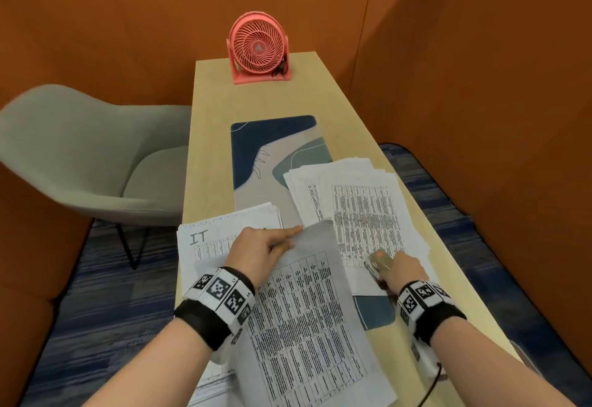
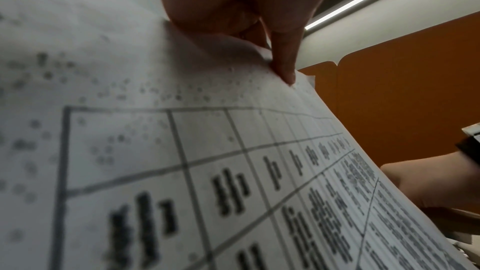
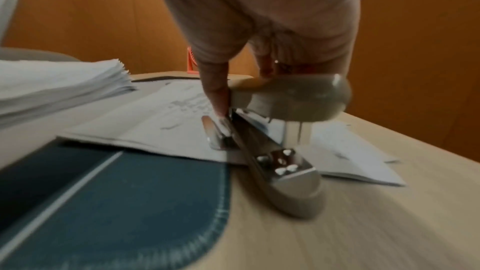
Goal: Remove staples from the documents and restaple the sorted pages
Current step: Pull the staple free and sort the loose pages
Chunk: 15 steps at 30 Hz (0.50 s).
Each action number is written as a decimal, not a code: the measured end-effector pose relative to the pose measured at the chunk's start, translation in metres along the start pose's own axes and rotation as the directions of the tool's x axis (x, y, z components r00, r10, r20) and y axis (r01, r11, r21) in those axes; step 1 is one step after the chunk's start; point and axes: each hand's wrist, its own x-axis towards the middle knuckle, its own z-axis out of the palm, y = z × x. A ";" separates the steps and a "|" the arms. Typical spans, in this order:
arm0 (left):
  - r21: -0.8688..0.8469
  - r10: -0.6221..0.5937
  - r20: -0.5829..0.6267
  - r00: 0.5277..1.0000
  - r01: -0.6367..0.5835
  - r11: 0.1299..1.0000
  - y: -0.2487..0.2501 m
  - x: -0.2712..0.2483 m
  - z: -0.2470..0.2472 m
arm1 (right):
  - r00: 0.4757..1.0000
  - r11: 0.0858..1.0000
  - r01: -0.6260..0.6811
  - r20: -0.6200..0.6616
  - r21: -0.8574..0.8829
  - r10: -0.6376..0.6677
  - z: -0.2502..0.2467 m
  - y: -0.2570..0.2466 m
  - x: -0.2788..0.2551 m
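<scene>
Our left hand (image 1: 260, 251) pinches the top corner of a printed document (image 1: 307, 320), forefinger stretched along its edge. Our right hand (image 1: 406, 270) grips the grey stapler (image 1: 379, 264), resting on a spread stack (image 1: 362, 211).

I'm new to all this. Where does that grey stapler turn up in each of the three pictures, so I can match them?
Head view: the stapler is low right, gripped by the right hand over the right pile of papers.
Left wrist view: not in it; the sheet held by the left hand fills the picture.
Right wrist view: centre right, mouth open.
Shared landmark: the blue desk mat, lower left in the right wrist view.
</scene>
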 end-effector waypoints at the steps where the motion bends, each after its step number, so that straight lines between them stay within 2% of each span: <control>1: 0.003 0.004 0.005 1.000 -0.004 1.000 0.000 0.000 0.000 | 1.000 0.995 0.009 -0.028 0.101 -0.007 -0.003 -0.005 -0.003; 3: 0.005 0.009 0.019 1.000 -0.009 1.000 0.000 0.001 0.001 | 0.991 0.938 0.096 -0.116 0.334 -0.061 -0.017 -0.022 -0.016; 4: 0.006 0.012 0.026 1.000 -0.012 1.000 0.000 0.000 0.001 | 0.980 0.876 0.167 -0.170 0.453 -0.100 -0.028 -0.033 -0.023; 5: 0.007 0.014 0.030 0.999 -0.014 1.000 0.001 0.000 0.001 | 0.965 0.787 0.240 -0.225 0.568 -0.133 -0.041 -0.046 -0.032; 7: 0.006 0.015 0.031 0.999 -0.015 1.000 0.003 -0.001 0.001 | 0.931 0.537 0.364 -0.311 0.761 -0.190 -0.069 -0.073 -0.053; 9: 0.016 0.020 0.029 0.999 -0.020 1.000 0.005 0.000 0.000 | 0.879 0.320 0.473 -0.412 0.821 -0.240 -0.090 -0.095 -0.074; 11: 0.023 0.027 0.029 0.999 -0.028 0.999 0.007 -0.001 -0.002 | 0.803 0.264 0.587 -0.508 0.765 -0.311 -0.095 -0.109 -0.088; 13: 0.005 0.036 0.029 0.999 -0.036 0.999 0.011 -0.002 -0.004 | 0.740 0.309 0.663 -0.536 0.682 -0.406 -0.086 -0.113 -0.094; 15: -0.007 0.057 0.021 0.998 -0.057 0.998 0.013 -0.004 -0.006 | 0.705 0.366 0.702 -0.519 0.611 -0.484 -0.073 -0.113 -0.095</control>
